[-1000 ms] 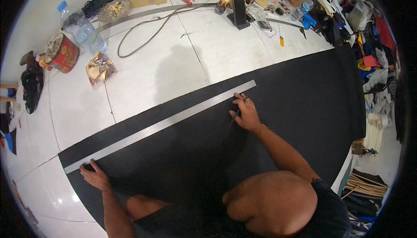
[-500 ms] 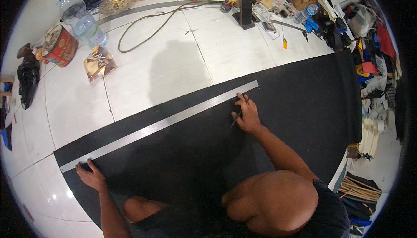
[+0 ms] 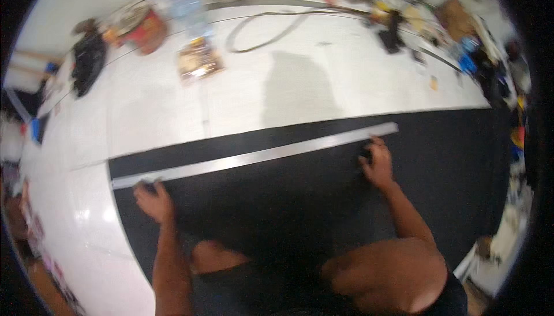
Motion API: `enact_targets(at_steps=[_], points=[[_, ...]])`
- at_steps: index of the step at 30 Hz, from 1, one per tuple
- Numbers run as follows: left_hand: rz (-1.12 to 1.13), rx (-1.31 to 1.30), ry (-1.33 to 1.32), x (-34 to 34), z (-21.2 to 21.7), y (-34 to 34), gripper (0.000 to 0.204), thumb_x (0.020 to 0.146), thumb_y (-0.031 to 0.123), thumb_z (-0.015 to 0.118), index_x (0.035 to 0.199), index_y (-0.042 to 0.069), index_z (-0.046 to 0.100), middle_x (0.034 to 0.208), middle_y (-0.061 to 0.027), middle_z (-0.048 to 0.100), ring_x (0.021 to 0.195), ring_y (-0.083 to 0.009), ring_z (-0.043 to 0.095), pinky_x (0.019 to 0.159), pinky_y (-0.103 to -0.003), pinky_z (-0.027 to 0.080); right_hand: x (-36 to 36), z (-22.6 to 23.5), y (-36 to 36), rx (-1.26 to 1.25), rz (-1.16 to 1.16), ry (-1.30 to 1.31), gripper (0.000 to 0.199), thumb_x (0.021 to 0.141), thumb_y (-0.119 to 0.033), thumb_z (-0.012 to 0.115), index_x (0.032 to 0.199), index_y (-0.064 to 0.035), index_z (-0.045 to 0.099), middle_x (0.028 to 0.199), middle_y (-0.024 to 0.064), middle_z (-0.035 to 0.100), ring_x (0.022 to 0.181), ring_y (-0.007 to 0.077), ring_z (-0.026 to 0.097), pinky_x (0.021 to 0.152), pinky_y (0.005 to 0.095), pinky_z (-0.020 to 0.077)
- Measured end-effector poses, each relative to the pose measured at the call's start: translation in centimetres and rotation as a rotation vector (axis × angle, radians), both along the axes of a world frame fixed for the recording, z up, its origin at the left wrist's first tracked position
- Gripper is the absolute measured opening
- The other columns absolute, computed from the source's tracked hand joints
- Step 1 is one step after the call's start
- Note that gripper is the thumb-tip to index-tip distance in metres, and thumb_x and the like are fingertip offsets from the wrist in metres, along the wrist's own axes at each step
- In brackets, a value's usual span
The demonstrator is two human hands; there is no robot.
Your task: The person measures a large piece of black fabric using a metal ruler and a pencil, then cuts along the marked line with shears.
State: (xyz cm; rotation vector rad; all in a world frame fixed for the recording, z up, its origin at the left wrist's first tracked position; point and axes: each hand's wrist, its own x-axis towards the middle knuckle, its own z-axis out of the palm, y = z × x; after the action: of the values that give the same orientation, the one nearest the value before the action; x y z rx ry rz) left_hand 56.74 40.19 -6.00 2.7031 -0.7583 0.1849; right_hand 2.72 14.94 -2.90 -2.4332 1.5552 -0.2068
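Observation:
A long flat metal ruler (image 3: pixel 248 159) lies slantwise on a large sheet of black cloth (image 3: pixel 300 200), not far from the cloth's far edge. My left hand (image 3: pixel 154 202) rests at the ruler's left end, thumb and fingers spread, the tips at its near edge. Close to the right end, my right hand (image 3: pixel 378 163) touches the same edge with its fingertips. A thin dark pen sits between its thumb and fingers; it shows better in the earlier frame, as motion blurs it now.
Beyond the cloth, the white tiled floor (image 3: pixel 231 96) holds a snack packet (image 3: pixel 199 61), a red tin (image 3: pixel 149 30), a plastic bottle (image 3: pixel 190 13) and a looped cord (image 3: pixel 231 38). A dark upright object (image 3: pixel 392 30) stands farther right, near clutter. My bare knees press close to the cloth.
The view has swung left, so the whole scene sits farther right and is blurred. Both hands stay at the ruler, which keeps its place on the cloth.

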Motion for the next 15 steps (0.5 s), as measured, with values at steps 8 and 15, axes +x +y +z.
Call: enact_targets(at_steps=[8,15], points=[[0.045,-0.099,-0.001,0.6,-1.1,1.0,0.069,0.086,0.039,0.059,0.134,-0.005,0.038,0.141,-0.0289,0.034,0.132,-0.0436,0.030,0.110,-0.053,0.020,-1.4,-0.1,1.3,0.089,-0.065,-0.067,0.035,0.085,-0.019,0.062,0.110,0.0032,0.052,0.140,0.0220,0.041,0.125,0.0408,0.042,0.102,0.0497,0.0341],[0.078,0.050,0.001,0.5,-1.0,1.2,0.073,0.087,0.050,0.053,0.137,-0.001,0.038,0.145,-0.0224,0.033,0.135,-0.0405,0.027,0.111,-0.051,0.019,-3.2,-2.5,0.5,0.009,-0.018,-0.011,0.049,0.092,-0.030,0.055,0.124,0.0053,0.044,0.142,0.0225,0.038,0.125,0.0439,0.040,0.103,0.0555,0.0289]])
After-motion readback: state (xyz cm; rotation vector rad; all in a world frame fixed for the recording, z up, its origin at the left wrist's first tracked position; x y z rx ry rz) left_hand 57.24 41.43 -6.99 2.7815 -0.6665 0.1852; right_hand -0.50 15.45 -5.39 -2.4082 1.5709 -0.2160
